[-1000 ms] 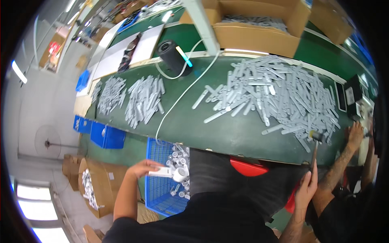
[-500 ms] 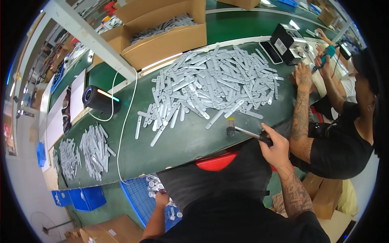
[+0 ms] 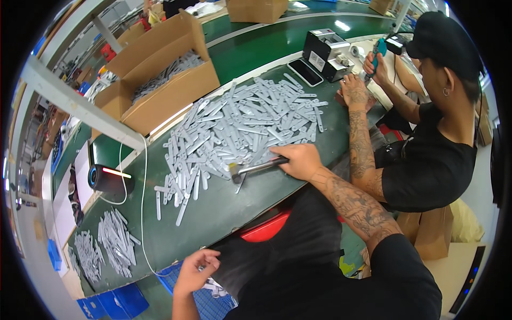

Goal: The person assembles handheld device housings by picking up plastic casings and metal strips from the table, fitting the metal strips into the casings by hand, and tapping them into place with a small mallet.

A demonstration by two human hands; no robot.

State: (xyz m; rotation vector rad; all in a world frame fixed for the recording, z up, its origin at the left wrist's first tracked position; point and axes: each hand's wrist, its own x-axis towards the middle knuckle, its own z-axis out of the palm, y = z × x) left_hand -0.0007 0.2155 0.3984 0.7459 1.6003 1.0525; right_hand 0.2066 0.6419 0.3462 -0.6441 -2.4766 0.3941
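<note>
My right hand [image 3: 301,161] grips the black handle of a small hammer [image 3: 255,168]. The hammer has a metal shaft and a yellow and dark head, which is over the near edge of a large heap of flat grey metal strips [image 3: 242,120]. By the table's front edge, above a blue basket [image 3: 205,303], is my left hand [image 3: 197,269]. Its fingers are loosely bent and apart, and I see nothing in them. White and silvery parts [image 3: 214,289] lie in the basket, partly hidden by that hand and my clothing.
Smaller strip piles [image 3: 116,242] lie at the left of the green table [image 3: 213,216]. A speaker [image 3: 109,178] and a white cable [image 3: 143,224] are nearby. Behind stands a carton [image 3: 173,93] of strips. A co-worker [image 3: 426,154] at right holds a teal tool [image 3: 378,53].
My right hand has carried the hammer forward and left, toward the heap. My left hand has risen from over the basket toward the table edge. The whole view has shifted to the right.
</note>
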